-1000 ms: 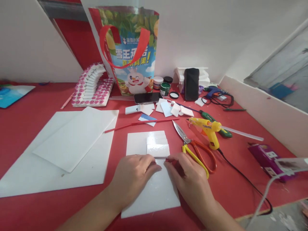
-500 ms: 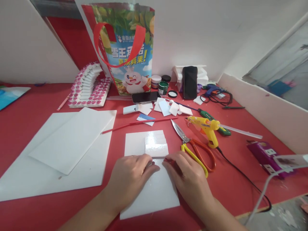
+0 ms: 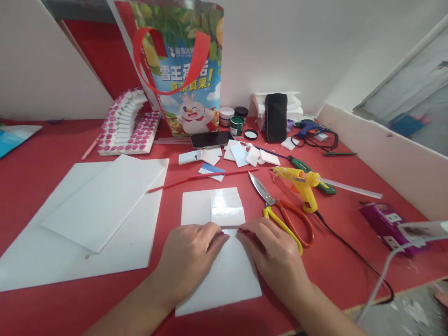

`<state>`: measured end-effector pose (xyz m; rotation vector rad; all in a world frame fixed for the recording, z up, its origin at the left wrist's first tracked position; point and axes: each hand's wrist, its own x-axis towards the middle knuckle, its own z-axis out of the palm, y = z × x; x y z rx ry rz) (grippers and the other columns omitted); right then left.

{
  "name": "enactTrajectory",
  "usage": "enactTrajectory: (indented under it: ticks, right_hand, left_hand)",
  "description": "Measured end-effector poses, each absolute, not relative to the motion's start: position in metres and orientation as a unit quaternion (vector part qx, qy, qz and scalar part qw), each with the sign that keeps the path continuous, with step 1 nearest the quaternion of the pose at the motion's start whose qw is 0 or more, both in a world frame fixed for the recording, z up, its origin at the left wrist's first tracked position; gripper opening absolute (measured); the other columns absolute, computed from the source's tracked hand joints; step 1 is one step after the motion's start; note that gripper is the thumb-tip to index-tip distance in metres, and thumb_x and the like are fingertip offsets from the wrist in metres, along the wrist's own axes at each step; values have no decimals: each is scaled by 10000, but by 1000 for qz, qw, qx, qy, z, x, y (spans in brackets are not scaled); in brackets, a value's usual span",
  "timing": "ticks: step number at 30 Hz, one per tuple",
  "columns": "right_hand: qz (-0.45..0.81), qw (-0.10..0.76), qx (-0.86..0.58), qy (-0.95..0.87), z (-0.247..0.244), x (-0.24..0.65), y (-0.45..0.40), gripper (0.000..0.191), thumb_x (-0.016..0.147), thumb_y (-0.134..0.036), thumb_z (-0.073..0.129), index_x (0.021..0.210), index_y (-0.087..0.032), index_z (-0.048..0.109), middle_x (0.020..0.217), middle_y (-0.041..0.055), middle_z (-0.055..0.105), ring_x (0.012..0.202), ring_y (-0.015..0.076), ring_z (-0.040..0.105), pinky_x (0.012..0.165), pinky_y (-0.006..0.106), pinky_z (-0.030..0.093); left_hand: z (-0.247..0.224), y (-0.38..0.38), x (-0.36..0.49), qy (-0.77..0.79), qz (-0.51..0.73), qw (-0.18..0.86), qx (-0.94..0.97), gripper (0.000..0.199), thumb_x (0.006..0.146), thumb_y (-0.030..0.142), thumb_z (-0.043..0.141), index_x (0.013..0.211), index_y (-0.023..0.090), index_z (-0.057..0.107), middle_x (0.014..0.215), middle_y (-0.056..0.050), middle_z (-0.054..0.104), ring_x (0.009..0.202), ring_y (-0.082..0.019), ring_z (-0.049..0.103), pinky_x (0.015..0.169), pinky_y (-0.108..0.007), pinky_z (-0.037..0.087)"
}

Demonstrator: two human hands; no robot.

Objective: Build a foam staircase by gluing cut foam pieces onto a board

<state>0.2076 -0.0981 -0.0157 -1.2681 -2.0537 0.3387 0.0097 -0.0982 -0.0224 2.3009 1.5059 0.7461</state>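
A white board (image 3: 224, 280) lies on the red table in front of me, with stacked small white pieces (image 3: 228, 216) on its upper part. My left hand (image 3: 196, 256) rests over the board's left side, thumb and fingers pinched together at the front edge of the stack. From the right, my right hand (image 3: 275, 256) does the same near the stack's right corner. The fingertips of both hands face each other across a small gap. Whatever lies between the fingers is too small to make out. Scissors (image 3: 268, 198) with red and yellow handles lie beside my right hand.
A yellow glue gun (image 3: 303, 184) with a trailing cord stands right of the scissors. Large white sheets (image 3: 105, 210) lie left. Behind are small cut pieces (image 3: 240, 155), a thin red stick, paint jars, phones and a bag (image 3: 189, 70). A purple packet (image 3: 388, 224) is far right.
The view has shifted very slightly. Both hands stay at the stack's front edge, with the thumbs moved a little.
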Motion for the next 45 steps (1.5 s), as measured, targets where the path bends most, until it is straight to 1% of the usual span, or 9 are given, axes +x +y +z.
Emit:
enactTrajectory:
  ticks: [7,14,20,26,32,39,45]
  right_hand:
    - [140,345,-505,-779,-19,208,-99,79,918,-115,622,901,-189,646,797,14,683,685,151,649,629,251,496]
    - [141,344,-503,-780,-18,209,-98,76,918,-120,615,898,-191,635,797,15,685,690,152,657,626,246,497]
    - [148,327,-506,-784,-16,208,-99,89,933,-130,597,896,-192,648,795,18,672,659,150,636,611,256,496]
    - [140,337,-506,-781,-14,208,-98,80,922,-130,606,899,-200,635,793,23,682,673,156,648,614,253,503]
    - [133,333,-508,-784,-16,207,-96,58,921,-145,618,901,-197,631,789,20,684,668,152,647,609,252,504]
    - [130,334,-504,-786,-16,208,-96,34,922,-167,621,926,-199,632,784,21,690,666,155,656,599,251,507]
    - [128,344,-500,-784,-14,206,-97,19,925,-183,630,918,-199,622,765,13,685,654,145,656,586,236,511]
  left_hand:
    - [-20,-97,7,522,256,142,801,222,962,274,582,778,176,657,569,37,652,483,-143,611,491,-271,401]
    - [-19,-97,7,526,255,157,796,191,940,269,621,775,183,662,582,41,667,490,-136,614,501,-259,411]
    - [-18,-96,7,531,253,163,792,205,934,294,637,760,187,653,593,36,684,503,-138,626,510,-255,419]
    - [-17,-96,7,530,256,166,791,222,938,324,632,762,193,662,593,41,689,507,-136,633,508,-252,423]
    - [-17,-96,5,531,253,161,793,219,927,340,654,768,189,658,589,46,679,501,-134,621,504,-254,415]
    - [-17,-97,5,529,256,156,794,278,941,398,628,755,192,646,555,50,642,466,-120,570,490,-249,395]
    - [-16,-97,5,525,257,166,794,282,951,405,615,769,192,649,566,43,652,477,-123,582,498,-248,401]
